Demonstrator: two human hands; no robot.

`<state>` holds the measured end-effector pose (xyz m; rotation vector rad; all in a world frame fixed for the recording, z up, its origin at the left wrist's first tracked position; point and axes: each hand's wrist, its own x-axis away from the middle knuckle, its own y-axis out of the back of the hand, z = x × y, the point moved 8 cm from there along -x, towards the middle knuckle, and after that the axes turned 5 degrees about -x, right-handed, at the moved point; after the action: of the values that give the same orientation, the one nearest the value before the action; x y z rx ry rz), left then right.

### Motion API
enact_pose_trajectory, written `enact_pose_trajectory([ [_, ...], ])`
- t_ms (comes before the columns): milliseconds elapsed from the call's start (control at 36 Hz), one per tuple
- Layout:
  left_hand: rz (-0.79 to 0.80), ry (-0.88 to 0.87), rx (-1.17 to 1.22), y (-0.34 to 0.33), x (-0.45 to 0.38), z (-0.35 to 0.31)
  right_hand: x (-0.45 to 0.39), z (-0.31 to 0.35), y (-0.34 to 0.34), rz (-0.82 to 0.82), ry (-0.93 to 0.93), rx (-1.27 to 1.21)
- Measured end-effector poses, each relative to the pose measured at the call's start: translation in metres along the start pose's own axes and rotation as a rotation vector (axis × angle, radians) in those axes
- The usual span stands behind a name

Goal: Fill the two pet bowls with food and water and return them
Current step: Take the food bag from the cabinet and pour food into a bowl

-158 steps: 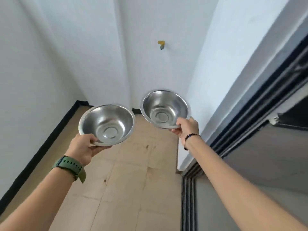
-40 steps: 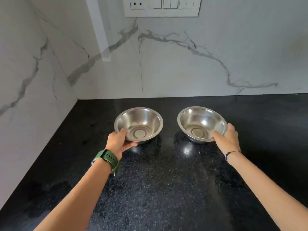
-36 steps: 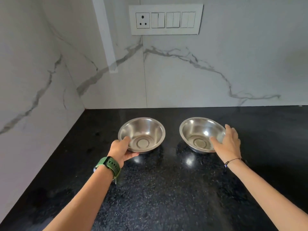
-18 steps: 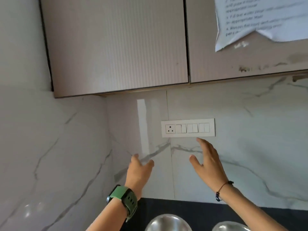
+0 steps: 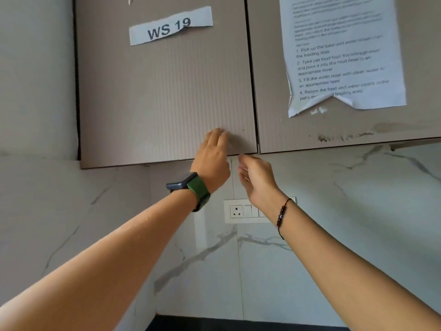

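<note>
Both steel bowls are out of view below the frame. My left hand (image 5: pixel 213 158), with a green watch on its wrist, is raised against the lower right corner of the left wall-cabinet door (image 5: pixel 164 91), fingers flat on its face. My right hand (image 5: pixel 256 179), wearing a dark bead bracelet, is just under the door's bottom edge with its fingers curled and nothing visible in them. The cabinet door is closed.
A "WS 19" paper label (image 5: pixel 170 26) is taped to the left door. A printed instruction sheet (image 5: pixel 341 53) hangs on the right cabinet door (image 5: pixel 358 125). A white switch panel (image 5: pixel 243 211) sits on the marble wall. A strip of black counter (image 5: pixel 238 324) shows at the bottom.
Both hands let go of the bowls on the counter and rose to the bottom of the left cabinet door. My view tilted up, so the bowls dropped out of sight.
</note>
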<state>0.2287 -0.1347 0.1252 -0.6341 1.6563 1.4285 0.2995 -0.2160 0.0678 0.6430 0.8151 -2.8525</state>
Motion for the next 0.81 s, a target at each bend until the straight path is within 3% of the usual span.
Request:
enact_pose_trajectory([
  [111, 0.038, -0.022, -0.059, -0.008, -0.008, 0.001, -0.007, -0.001, -0.004, 0.007, -0.08, -0.387],
  [250, 0.079, 0.011, -0.053, -0.011, -0.005, -0.001, -0.003, -0.003, -0.006, 0.044, -0.099, -0.53],
  [417, -0.052, 0.029, 0.037, 0.01, -0.003, -0.012, 0.013, 0.004, -0.015, 0.182, -0.014, -0.51],
  [639, -0.065, 0.111, 0.027, 0.081, 0.007, -0.048, 0.069, 0.04, -0.06, 0.408, 0.253, -0.349],
  [806, -0.143, 0.145, 0.029, 0.127, 0.028, -0.047, 0.109, 0.044, -0.097, 0.531, 0.354, -0.188],
])
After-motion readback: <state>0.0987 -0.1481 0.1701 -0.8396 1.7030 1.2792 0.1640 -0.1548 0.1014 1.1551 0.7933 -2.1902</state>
